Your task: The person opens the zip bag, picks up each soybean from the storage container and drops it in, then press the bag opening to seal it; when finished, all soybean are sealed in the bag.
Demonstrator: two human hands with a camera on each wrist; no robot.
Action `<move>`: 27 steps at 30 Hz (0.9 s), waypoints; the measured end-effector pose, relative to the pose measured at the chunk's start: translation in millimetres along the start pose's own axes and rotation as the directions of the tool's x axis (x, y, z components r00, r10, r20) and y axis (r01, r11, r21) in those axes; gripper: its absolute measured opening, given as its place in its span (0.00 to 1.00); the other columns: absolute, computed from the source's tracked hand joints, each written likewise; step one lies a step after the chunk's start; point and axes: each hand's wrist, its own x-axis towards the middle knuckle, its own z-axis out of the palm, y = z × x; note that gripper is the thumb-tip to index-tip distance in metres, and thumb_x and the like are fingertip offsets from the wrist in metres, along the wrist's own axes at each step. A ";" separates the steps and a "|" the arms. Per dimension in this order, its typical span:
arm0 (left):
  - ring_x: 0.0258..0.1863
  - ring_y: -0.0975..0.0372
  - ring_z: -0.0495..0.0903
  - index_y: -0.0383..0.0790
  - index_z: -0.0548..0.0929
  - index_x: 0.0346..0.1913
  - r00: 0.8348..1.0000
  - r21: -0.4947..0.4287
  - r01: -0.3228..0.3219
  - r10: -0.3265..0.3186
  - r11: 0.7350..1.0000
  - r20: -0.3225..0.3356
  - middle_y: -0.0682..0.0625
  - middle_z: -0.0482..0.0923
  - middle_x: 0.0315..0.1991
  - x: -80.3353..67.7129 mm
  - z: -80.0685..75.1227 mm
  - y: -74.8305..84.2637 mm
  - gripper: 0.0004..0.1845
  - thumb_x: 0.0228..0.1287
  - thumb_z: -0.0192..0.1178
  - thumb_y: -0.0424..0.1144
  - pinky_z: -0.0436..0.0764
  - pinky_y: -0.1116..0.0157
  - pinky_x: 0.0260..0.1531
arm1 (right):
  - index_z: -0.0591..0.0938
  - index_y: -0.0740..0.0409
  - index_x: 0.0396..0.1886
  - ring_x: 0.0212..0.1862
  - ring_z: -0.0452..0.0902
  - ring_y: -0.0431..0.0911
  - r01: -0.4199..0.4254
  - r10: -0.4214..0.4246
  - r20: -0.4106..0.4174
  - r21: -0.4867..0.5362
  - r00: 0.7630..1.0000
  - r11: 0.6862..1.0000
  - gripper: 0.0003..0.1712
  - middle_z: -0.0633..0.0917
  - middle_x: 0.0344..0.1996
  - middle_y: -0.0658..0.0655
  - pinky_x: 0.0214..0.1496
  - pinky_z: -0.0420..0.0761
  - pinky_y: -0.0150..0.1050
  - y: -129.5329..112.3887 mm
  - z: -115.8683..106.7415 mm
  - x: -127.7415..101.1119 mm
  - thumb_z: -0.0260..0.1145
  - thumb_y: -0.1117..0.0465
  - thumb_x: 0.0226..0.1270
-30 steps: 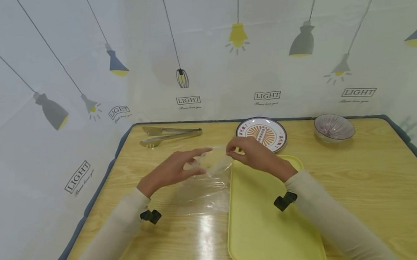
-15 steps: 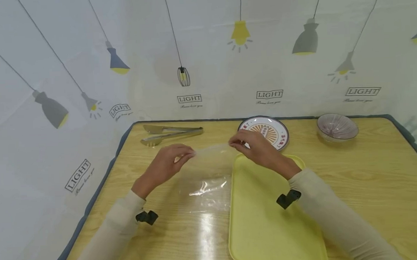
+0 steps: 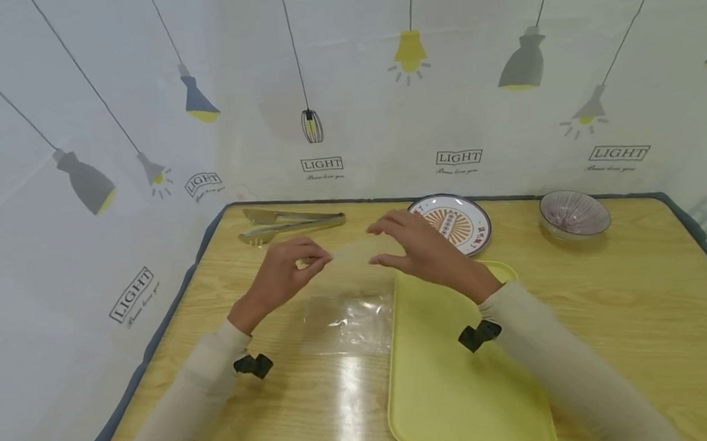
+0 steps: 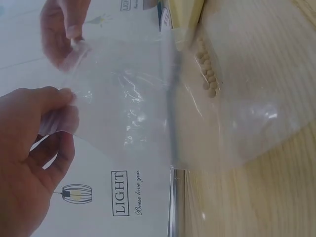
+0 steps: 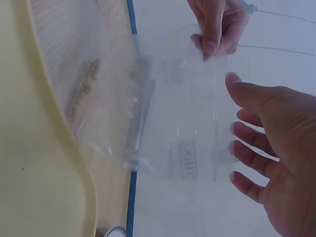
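A clear plastic bag [image 3: 347, 293] is held up in the centre of the head view, its top edge raised between the two hands and its lower part draped onto the table [image 3: 600, 302] just left of the yellow tray [image 3: 455, 374]. The top edge runs left to right across the frame, while the bag hangs from it towards the viewer. The left hand [image 3: 285, 273] pinches the left end of that edge between thumb and fingertips; in the left wrist view the pinch is plainly seen [image 4: 44, 118]. The right hand [image 3: 420, 247] is spread, fingers straight and apart, at the right end of the edge; in the right wrist view its fingertips [image 5: 237, 133] lie against or just short of the film, and contact cannot be told. So the bag is carried by the left hand alone, with the right hand level with it and just beside. A small cluster of pale grains [image 4: 207, 69] shows through the film near the tray's rim.

Against the picture half a second earlier, the right hand's pinch on the top edge has been released and its fingers opened, whereas the left hand's pinch is unchanged. The bag's top edge has been lifted slightly towards the upper part of the frame.
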 end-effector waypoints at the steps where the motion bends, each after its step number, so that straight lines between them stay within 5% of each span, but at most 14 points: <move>1: 0.29 0.64 0.84 0.41 0.91 0.39 1.000 -0.008 -0.004 0.004 1.000 0.005 0.50 0.88 0.34 -0.1 0.6 0.2 0.04 0.62 0.70 0.32 0.84 0.62 0.31 | 0.82 0.56 0.58 0.56 0.78 0.51 0.035 -0.035 -0.004 -0.018 0.999 0.999 0.25 0.83 0.52 0.56 0.60 0.76 0.50 -4.6 1.6 5.4 0.72 0.49 0.66; 5: 0.29 0.64 0.85 0.40 0.91 0.38 1.000 -0.036 -0.006 0.006 0.999 0.022 0.50 0.88 0.34 -0.6 3.8 1.7 0.03 0.64 0.69 0.32 0.85 0.62 0.33 | 0.85 0.54 0.51 0.56 0.78 0.50 0.154 -0.153 0.015 -0.052 0.988 0.987 0.17 0.85 0.49 0.54 0.63 0.72 0.52 -19.1 9.5 24.5 0.72 0.51 0.67; 11: 0.29 0.65 0.85 0.42 0.91 0.37 1.000 -0.044 -0.003 0.004 0.999 0.029 0.51 0.87 0.33 3.0 3.9 5.3 0.03 0.66 0.68 0.34 0.84 0.63 0.33 | 0.87 0.51 0.38 0.48 0.80 0.47 0.160 -0.158 0.041 -0.063 0.987 0.985 0.02 0.87 0.40 0.49 0.63 0.72 0.51 -24.8 16.0 37.6 0.72 0.60 0.67; 27: 0.26 0.69 0.73 0.43 0.84 0.33 0.998 -0.066 0.000 0.005 0.998 0.069 0.54 0.78 0.27 -0.4 -1.3 2.7 0.05 0.67 0.66 0.32 0.77 0.67 0.29 | 0.84 0.53 0.38 0.46 0.81 0.45 0.313 -0.315 -0.011 -0.078 0.949 0.947 0.01 0.85 0.37 0.50 0.65 0.71 0.55 -15.3 24.8 39.5 0.69 0.62 0.69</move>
